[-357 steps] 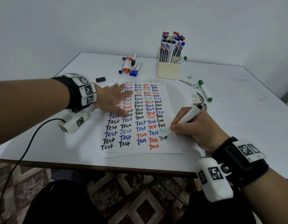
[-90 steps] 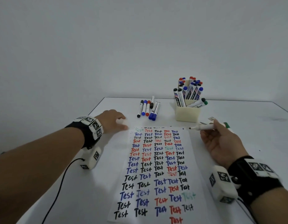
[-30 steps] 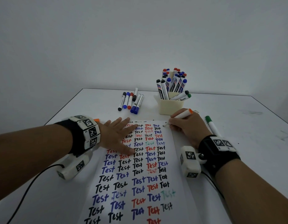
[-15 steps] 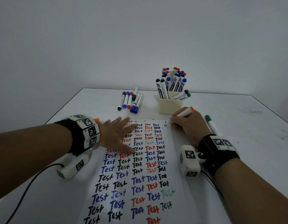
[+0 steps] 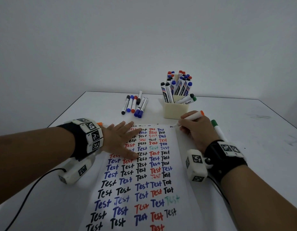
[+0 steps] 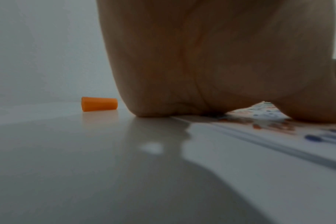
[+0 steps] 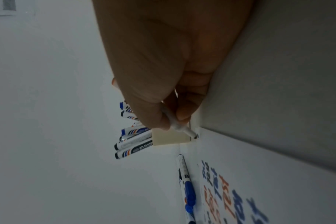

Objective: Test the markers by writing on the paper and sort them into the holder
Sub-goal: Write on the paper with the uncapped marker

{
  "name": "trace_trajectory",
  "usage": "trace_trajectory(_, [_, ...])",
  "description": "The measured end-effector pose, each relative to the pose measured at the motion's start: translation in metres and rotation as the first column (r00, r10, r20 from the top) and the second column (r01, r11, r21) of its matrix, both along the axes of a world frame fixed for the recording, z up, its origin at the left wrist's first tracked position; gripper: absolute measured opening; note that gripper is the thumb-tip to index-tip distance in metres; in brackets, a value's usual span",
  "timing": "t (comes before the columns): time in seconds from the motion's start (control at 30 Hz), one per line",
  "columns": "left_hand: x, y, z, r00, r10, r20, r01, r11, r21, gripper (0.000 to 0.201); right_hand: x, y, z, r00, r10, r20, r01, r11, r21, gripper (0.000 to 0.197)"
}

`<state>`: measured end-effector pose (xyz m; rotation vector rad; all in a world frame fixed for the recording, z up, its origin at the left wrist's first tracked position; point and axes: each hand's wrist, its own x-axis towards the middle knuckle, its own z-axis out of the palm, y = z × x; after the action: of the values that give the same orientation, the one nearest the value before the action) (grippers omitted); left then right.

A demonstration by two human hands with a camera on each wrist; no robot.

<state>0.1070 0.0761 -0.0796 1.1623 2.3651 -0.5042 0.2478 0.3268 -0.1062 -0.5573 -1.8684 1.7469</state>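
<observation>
1. Markers are what this job is about, and one of them, the orange pen [image 5: 191, 117], is in the right hand [image 5: 197, 130], in the middle right of the head view. Its fingers are curled tight round the pen, and the tip sits at the top right corner of the paper [image 5: 177, 164].
2. That corner has very little room. The tip could slide off the paper and draw on the table [image 5: 261, 147].
3. The left hand [image 5: 121, 140], in the middle left, lies flat and open on the paper. If it lifts, the paper may slip and the word will smear.
4. The wet words under that palm could smudge too.
5. The orange cap [image 6: 99, 104] lies loose on the table behind the left wrist. It could roll away, and then the pen would dry out.
6. The green pen [image 5: 217, 129] lies just beside the right wrist. A bump could send it rolling.
7. Farther back, the holder [image 5: 176, 110] is very full. Pushing one more pen in could tip it or knock out another.
8. The loose pens [image 5: 135, 105] in the upper middle are not tested yet, I think.
</observation>
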Motion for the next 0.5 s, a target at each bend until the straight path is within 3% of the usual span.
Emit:
trace_trajectory(0.13, [0.008,0.0,0.008,1.0,0.001,0.027,-0.002,0.999,0.041,0.108,-0.001,0.002,-0.002,0.994,-0.006,-0.108,-0.018,0.975,-0.222,0.033])
trace_trajectory(0.3, [-0.004,-0.014,0.03,0.987,0.049,0.156,-0.085,0.969,0.234,0.091,0.002,-0.001,0.003,0.981,0.044,-0.191,-0.111,0.928,-0.356,0.029])
trace_trajectory(0.4, [-0.026,-0.03,0.031,0.996,0.086,0.014,-0.086,0.943,0.321,0.085,0.004,-0.001,0.007,0.968,0.057,-0.243,-0.156,0.897,-0.413,0.032])
trace_trajectory(0.5, [-0.041,-0.048,0.027,0.969,0.211,-0.13,-0.155,0.924,0.349,0.076,0.006,0.003,0.006,0.963,0.032,-0.267,-0.143,0.902,-0.408,0.017])
